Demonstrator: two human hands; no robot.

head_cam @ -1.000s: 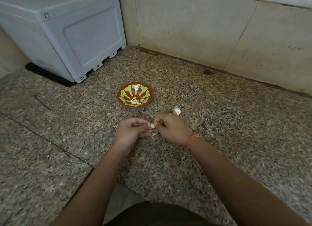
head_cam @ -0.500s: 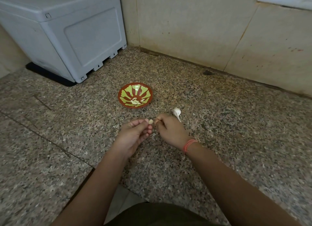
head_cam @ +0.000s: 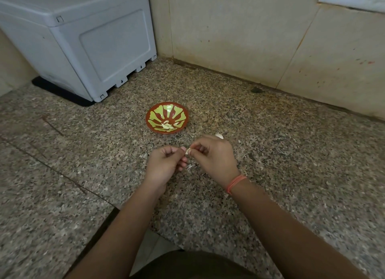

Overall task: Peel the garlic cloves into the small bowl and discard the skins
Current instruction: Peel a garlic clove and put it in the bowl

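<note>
Both hands meet over the middle of the speckled granite desk (head_cam: 291, 174), about halfway between its near edge and the back edge where it meets the wall (head_cam: 229, 28). The left hand (head_cam: 164, 164) is curled, its knuckles up. Its thumb and forefinger tips close on the left side of a small pale garlic clove (head_cam: 188, 151), and the other fingers are folded in toward the palm. The right hand (head_cam: 214, 155) grips the same clove from the other side between thumb and forefinger, with its remaining fingers bent loosely beneath. The clove is held off the desk between the two sets of fingertips, and how much skin is left on it is too small to tell. A thin whitish skin scrap (head_cam: 189, 166) lies on the desk just below the hands. The small bowl (head_cam: 150, 116), red-brown with green petal shapes, stands on the desk beyond the hands toward the back edge, apart from them. Several peeled cloves (head_cam: 167, 126) lie in its bottom. Just behind the right hand a white piece of garlic (head_cam: 219, 136) peeks out on the desk, mostly hidden. An orange thread band (head_cam: 236, 183) circles the right wrist. A grey plastic box (head_cam: 83, 39) sits on a black mat (head_cam: 60, 91) in the far left corner.
</note>
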